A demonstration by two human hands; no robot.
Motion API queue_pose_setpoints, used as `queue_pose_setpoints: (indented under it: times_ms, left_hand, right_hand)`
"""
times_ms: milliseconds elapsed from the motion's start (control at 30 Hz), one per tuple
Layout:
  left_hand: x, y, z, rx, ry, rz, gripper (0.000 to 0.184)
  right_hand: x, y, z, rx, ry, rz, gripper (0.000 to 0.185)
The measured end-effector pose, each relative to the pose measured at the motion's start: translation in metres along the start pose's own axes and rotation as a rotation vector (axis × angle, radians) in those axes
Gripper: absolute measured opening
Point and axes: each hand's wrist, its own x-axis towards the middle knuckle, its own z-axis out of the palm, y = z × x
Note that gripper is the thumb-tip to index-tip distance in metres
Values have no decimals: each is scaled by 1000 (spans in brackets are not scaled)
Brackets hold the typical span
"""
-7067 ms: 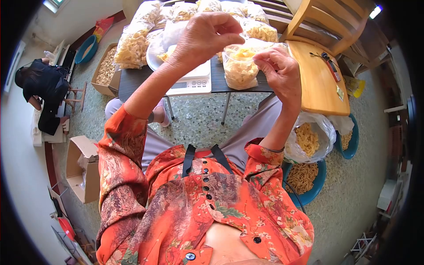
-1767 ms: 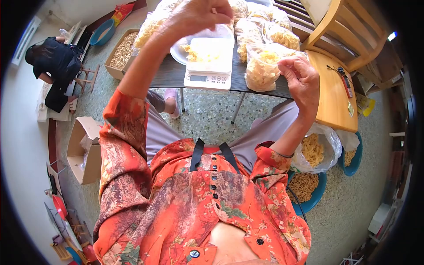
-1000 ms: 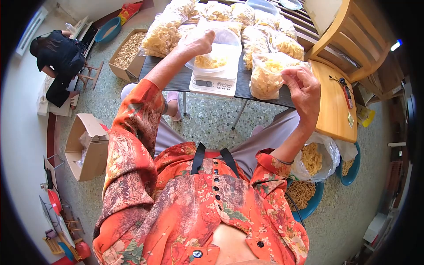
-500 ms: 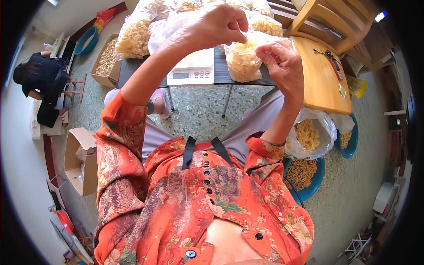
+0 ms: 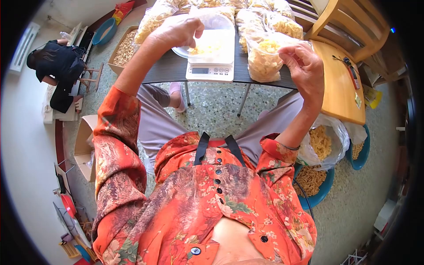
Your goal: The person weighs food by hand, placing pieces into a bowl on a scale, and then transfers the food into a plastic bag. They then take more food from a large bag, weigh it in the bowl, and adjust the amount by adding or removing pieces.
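Observation:
My left hand (image 5: pixel 179 33) hovers over a white digital scale (image 5: pixel 211 73) on the dark table (image 5: pixel 165 70), its fingers bent downward and apart. Just below them, pale yellow dried pieces (image 5: pixel 206 47) lie in or beside a whitish translucent bowl (image 5: pixel 180 51); glare hides where the bowl ends. My right hand (image 5: pixel 304 64) pinches the upper edge of a clear plastic bag (image 5: pixel 264 66) between thumb and fingers. The bag stands upright at the table's front edge, its mouth open, filled with similar pieces. Nothing can be made out between my left fingers.
Several filled bags (image 5: pixel 282 24) line the table's back. A wooden chair (image 5: pixel 335 88) stands at right, with tools on its seat. Below it are an open bag of yellow pieces (image 5: pixel 320 141) and blue tubs (image 5: pixel 316 190). A person (image 5: pixel 57 66) sits far left, near cardboard boxes (image 5: pixel 84 154).
My left hand has moved left from the bag's mouth to above the scale and its fingers have opened. My right hand stays at the bag. The whole view has shifted slightly.

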Motion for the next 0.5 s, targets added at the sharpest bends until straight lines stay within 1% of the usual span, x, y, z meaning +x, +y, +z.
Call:
queue_pose_setpoints:
  times_ms: [33,67,133,200,233,333,367,400,467,500]
  left_hand:
    - [-2,0,2,42,-22,-19,33]
    - [-1,-1,5,119,-25,18,36]
    - [4,0,12,215,-43,16,37]
    - [8,0,22,209,-87,-28,35]
    - [13,0,27,268,-97,-31,31]
    - [18,-5,35,281,-61,2,28]
    - [19,-6,38,278,-6,37,22]
    - [19,-5,36,278,-4,37,22]
    - [19,0,33,105,45,-7,15]
    - [19,-2,33,105,45,-7,15]
  right_hand:
    - [0,0,0,-18,0,-7,8]
    - [0,-1,0,-20,-1,-13,8]
    - [0,-2,-1,-17,-10,29,8]
    - [0,-2,0,-7,-12,37,8]
    - [0,-2,0,8,-9,47,8]
    - [0,-2,0,38,-6,65,8]
    - [0,-2,0,35,-7,64,8]
    - [0,-2,0,32,-8,64,8]
    - [1,-2,1,38,-9,59,8]
    - [1,-1,1,43,-9,56,8]
